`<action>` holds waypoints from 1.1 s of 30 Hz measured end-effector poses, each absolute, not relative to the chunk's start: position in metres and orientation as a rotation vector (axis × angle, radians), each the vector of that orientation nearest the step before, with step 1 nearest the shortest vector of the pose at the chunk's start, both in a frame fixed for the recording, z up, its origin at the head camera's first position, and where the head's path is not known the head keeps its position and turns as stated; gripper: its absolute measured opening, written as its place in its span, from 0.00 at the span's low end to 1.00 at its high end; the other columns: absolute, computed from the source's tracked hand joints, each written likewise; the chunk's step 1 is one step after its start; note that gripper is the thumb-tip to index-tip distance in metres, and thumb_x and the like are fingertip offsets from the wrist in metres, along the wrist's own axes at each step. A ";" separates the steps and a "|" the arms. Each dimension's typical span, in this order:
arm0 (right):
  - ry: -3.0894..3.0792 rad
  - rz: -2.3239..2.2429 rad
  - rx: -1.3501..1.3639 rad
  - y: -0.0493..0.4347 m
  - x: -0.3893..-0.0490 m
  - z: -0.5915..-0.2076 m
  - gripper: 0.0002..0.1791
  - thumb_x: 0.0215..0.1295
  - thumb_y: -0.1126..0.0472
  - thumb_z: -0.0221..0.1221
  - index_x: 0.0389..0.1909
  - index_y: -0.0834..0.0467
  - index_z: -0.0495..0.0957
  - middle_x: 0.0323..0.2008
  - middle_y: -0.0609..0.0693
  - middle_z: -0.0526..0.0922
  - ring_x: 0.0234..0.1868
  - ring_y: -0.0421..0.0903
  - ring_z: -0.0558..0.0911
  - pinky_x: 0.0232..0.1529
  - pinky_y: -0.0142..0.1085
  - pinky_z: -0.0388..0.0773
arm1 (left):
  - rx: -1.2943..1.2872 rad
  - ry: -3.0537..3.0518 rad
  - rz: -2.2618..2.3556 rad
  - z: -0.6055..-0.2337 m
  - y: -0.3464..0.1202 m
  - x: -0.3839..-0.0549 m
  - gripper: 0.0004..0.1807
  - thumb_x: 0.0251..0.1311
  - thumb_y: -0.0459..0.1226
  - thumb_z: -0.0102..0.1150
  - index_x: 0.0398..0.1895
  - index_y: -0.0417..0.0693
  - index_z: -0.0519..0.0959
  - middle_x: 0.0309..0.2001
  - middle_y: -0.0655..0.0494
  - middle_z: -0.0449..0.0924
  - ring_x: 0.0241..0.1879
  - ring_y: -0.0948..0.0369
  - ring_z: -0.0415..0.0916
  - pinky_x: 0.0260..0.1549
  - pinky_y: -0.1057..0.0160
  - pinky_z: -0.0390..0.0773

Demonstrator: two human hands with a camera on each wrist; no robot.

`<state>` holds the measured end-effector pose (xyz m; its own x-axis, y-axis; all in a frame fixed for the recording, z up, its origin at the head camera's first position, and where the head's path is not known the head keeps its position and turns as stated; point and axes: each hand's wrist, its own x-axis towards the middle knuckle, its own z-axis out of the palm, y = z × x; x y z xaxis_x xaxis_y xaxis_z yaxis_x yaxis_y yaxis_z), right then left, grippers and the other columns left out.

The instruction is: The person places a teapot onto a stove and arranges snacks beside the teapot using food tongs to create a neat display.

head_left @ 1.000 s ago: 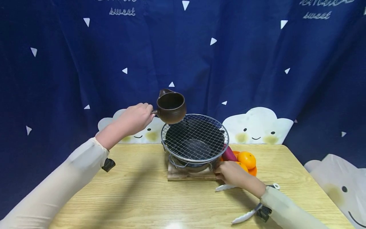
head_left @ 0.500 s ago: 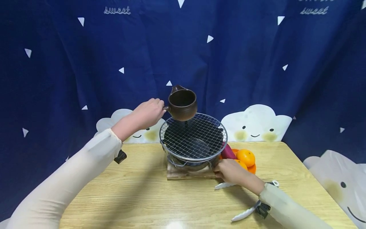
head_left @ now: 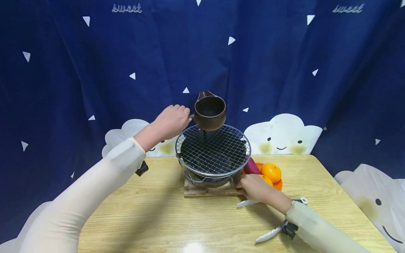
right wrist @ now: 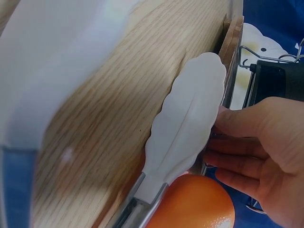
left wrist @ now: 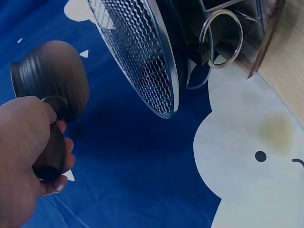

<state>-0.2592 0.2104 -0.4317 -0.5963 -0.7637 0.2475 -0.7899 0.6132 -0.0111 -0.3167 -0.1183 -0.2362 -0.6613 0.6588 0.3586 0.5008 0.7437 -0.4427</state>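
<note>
My left hand (head_left: 175, 121) grips the stubby side handle of a dark brown pitcher (head_left: 210, 117), which has an open top and a pouring lip. It hangs above the round wire grill rack (head_left: 215, 151), overlapping its far edge in the head view. In the left wrist view the fingers wrap round the handle (left wrist: 50, 161). Under the rack is a dark stove on a wooden board (head_left: 205, 190). My right hand (head_left: 256, 189) is low at the board's right front corner, its thumb (right wrist: 235, 121) and bent fingers pinching the edge, partly hidden by a white tong tip.
Tongs with white scalloped tips (head_left: 269, 236) lie open on the table (head_left: 158, 218) under the right forearm. Beside the stove stands an orange plate (head_left: 278, 186) with oranges (head_left: 271, 172) and a purple eggplant-like thing (head_left: 251, 167). A blue curtain (head_left: 190, 52) hangs behind.
My left hand has carried the pitcher right and slightly up, from the rack's left edge to over its far middle. The right hand has stayed at the board's corner.
</note>
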 end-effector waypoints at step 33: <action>-2.596 0.192 1.309 0.208 -0.255 -0.429 0.15 0.51 0.66 0.74 0.17 0.49 0.78 0.19 0.39 0.74 0.21 0.33 0.65 0.22 0.27 0.67 | -0.927 -2.355 0.553 -0.251 -0.106 -0.331 0.17 0.77 0.42 0.48 0.32 0.40 0.77 0.29 0.49 0.79 0.30 0.51 0.76 0.30 0.56 0.77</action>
